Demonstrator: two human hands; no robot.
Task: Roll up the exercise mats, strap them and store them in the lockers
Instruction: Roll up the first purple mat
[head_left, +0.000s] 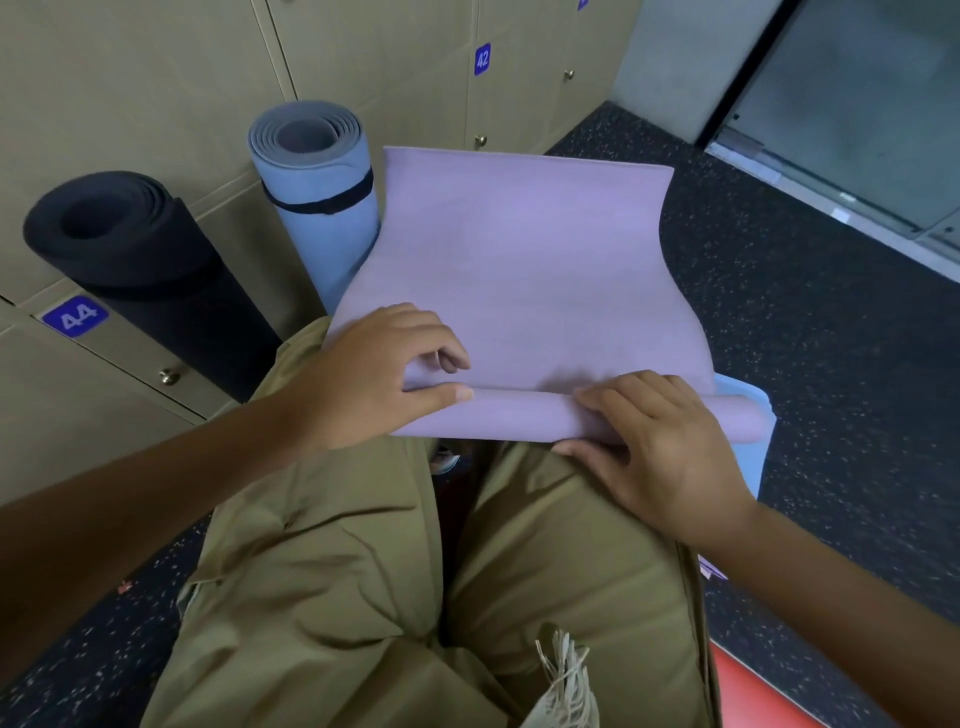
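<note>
A lilac exercise mat (524, 260) lies across my knees and stretches away over the dark floor, its near end wound into a thin roll (519, 413). My left hand (384, 374) grips the roll's left part, thumb along the seam and fingers curled on the flat sheet. My right hand (660, 447) wraps over the roll's right part. A blue rolled mat (317, 171) with a black strap (327, 200) stands against the lockers (130, 93). A black rolled mat (130, 244) leans beside it, left.
Beige locker doors numbered 44 (75, 315) and 42 (482, 58) are closed, with small brass knobs. A light blue mat edge (753, 447) shows under the lilac one. Speckled dark floor (810, 332) runs right to a glass door (857, 104). Something red (753, 691) lies at the lower right.
</note>
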